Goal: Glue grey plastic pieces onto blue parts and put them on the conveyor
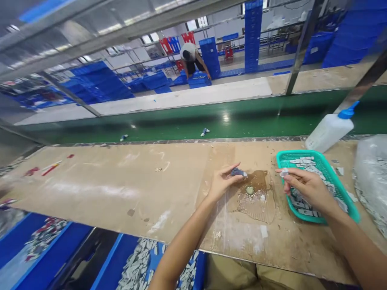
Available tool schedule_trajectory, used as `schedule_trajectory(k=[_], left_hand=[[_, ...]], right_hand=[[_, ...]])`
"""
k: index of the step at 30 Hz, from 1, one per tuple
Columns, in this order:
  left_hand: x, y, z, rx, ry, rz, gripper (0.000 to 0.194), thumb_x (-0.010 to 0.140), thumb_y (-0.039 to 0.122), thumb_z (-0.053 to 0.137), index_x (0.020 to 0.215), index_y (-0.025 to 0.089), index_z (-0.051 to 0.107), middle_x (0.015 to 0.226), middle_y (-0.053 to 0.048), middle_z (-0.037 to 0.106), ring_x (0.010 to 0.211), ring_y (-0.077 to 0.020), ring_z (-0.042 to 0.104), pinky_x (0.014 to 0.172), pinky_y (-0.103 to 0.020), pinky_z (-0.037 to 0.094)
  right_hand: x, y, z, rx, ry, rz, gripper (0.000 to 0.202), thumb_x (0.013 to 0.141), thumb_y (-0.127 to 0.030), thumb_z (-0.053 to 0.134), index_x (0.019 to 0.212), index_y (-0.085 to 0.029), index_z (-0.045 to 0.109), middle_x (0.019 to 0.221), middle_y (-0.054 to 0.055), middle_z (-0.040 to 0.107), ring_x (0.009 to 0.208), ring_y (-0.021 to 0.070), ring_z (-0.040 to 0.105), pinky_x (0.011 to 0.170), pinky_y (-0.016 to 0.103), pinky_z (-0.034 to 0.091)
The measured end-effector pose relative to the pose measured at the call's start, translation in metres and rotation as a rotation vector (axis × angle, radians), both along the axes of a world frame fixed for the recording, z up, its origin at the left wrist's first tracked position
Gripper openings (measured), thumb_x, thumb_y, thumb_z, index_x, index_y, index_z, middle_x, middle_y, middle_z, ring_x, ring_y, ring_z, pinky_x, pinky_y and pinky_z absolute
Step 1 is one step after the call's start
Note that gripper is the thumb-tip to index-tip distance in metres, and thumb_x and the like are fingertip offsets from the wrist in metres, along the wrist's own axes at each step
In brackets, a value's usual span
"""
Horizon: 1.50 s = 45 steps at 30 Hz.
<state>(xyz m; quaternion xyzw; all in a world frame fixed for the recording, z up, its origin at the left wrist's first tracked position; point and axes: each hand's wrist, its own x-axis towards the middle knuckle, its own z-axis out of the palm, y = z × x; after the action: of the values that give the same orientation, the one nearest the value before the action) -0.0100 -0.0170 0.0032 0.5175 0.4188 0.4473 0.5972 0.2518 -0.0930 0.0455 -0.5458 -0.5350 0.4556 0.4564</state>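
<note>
My left hand [223,182] is closed on a small dark blue-grey plastic piece [237,172] with a pale tip, held just above the table. Between the fingertips of my right hand [308,186] is a small white plastic part [284,172], over the left rim of a green basket [344,189]. Many grey-white plastic parts [305,161] lie inside that basket, some hidden behind my right hand. Below and between my hands, a small round disc [249,190] rests on a brown, glue-stained patch [260,209] of the table.
A white squeeze bottle [329,131] with a blue nozzle leans behind the basket; a clear plastic bag [373,173] is at right. A green conveyor belt [169,121] carries two small pieces. Blue bins [111,257] stand below the table. Another person [193,60] bends over crates beyond.
</note>
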Motion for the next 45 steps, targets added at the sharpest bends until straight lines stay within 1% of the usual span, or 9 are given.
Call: schedule_trajectory(k=[3,6,10,12,18,26,31,36,45], left_hand=[[0.000,-0.002,-0.001,-0.127,-0.093,-0.074,0.060,0.064,0.030,0.090,0.121,0.022,0.074,0.097,-0.004,0.072,0.090,-0.0177,0.069,0.092,-0.035,0.051],[0.003,-0.004,-0.001,-0.243,-0.245,-0.109,0.075,0.056,0.025,0.094,0.126,0.021,0.069,0.090,-0.003,0.072,0.085,-0.0183,0.070,0.089,-0.036,0.051],[0.008,-0.002,0.001,-0.323,-0.377,-0.026,0.056,0.044,0.020,0.097,0.094,0.015,0.071,0.083,-0.002,0.071,0.079,-0.0154,0.069,0.085,-0.033,0.053],[0.008,0.001,0.000,-0.341,-0.410,0.010,0.050,0.043,0.019,0.096,0.084,0.014,0.068,0.082,-0.002,0.071,0.077,-0.0134,0.067,0.084,-0.031,0.053],[0.005,0.009,-0.001,-0.308,-0.487,0.023,0.043,0.052,0.018,0.091,0.092,0.012,0.075,0.088,-0.005,0.072,0.078,-0.0119,0.066,0.081,-0.027,0.054],[-0.002,0.014,-0.005,-0.173,-0.371,-0.033,0.041,0.068,0.025,0.085,0.107,0.018,0.075,0.104,-0.002,0.074,0.109,-0.0216,0.069,0.102,-0.034,0.052],[-0.005,0.019,-0.009,-0.086,-0.334,-0.034,0.036,0.077,0.025,0.078,0.112,0.021,0.074,0.101,0.002,0.073,0.113,-0.0218,0.068,0.101,-0.034,0.051],[-0.007,0.019,-0.008,-0.011,-0.348,-0.050,0.038,0.075,0.025,0.080,0.112,0.016,0.073,0.105,-0.004,0.073,0.113,-0.0224,0.067,0.098,-0.030,0.052],[-0.005,0.016,-0.004,-0.022,-0.284,-0.057,0.040,0.082,0.021,0.072,0.122,0.017,0.070,0.111,0.001,0.072,0.124,-0.0314,0.061,0.097,-0.040,0.049]], right_hand=[[-0.002,0.003,0.006,0.008,-0.047,-0.010,0.046,0.078,-0.065,0.071,0.086,-0.020,0.078,0.070,0.004,0.069,0.056,0.0164,0.064,0.057,0.031,0.058],[-0.010,0.006,0.008,-0.071,-0.019,0.055,0.046,0.077,-0.064,0.074,0.085,-0.019,0.078,0.082,0.008,0.075,0.069,0.0208,0.071,0.069,0.035,0.062],[-0.033,0.010,-0.002,-0.123,-0.043,0.085,0.055,0.074,-0.062,0.077,0.107,-0.017,0.075,0.082,0.008,0.077,0.072,0.0237,0.074,0.074,0.040,0.064],[-0.045,0.009,-0.010,-0.091,-0.132,0.093,0.054,0.077,-0.062,0.075,0.107,-0.017,0.074,0.084,0.009,0.078,0.073,0.0242,0.075,0.072,0.039,0.064],[-0.057,0.002,-0.026,0.233,-0.665,0.106,0.036,0.093,-0.051,0.060,0.103,-0.021,0.077,0.088,0.007,0.079,0.071,0.0213,0.074,0.065,0.034,0.062],[-0.056,0.006,-0.029,0.704,-0.995,0.230,0.018,0.096,-0.019,0.061,0.106,-0.021,0.077,0.093,0.004,0.079,0.078,0.0174,0.074,0.068,0.029,0.060],[-0.058,0.007,-0.030,0.694,-1.056,0.270,0.018,0.093,-0.014,0.065,0.108,-0.018,0.075,0.094,0.005,0.078,0.080,0.0181,0.073,0.069,0.029,0.058],[-0.059,0.005,-0.025,0.644,-1.040,0.283,0.014,0.092,-0.013,0.068,0.102,-0.020,0.075,0.091,0.003,0.077,0.079,0.0171,0.073,0.065,0.028,0.055],[-0.060,0.006,-0.025,0.622,-1.089,0.285,0.015,0.094,-0.016,0.066,0.104,-0.024,0.074,0.090,0.001,0.075,0.077,0.0161,0.071,0.063,0.027,0.052]])
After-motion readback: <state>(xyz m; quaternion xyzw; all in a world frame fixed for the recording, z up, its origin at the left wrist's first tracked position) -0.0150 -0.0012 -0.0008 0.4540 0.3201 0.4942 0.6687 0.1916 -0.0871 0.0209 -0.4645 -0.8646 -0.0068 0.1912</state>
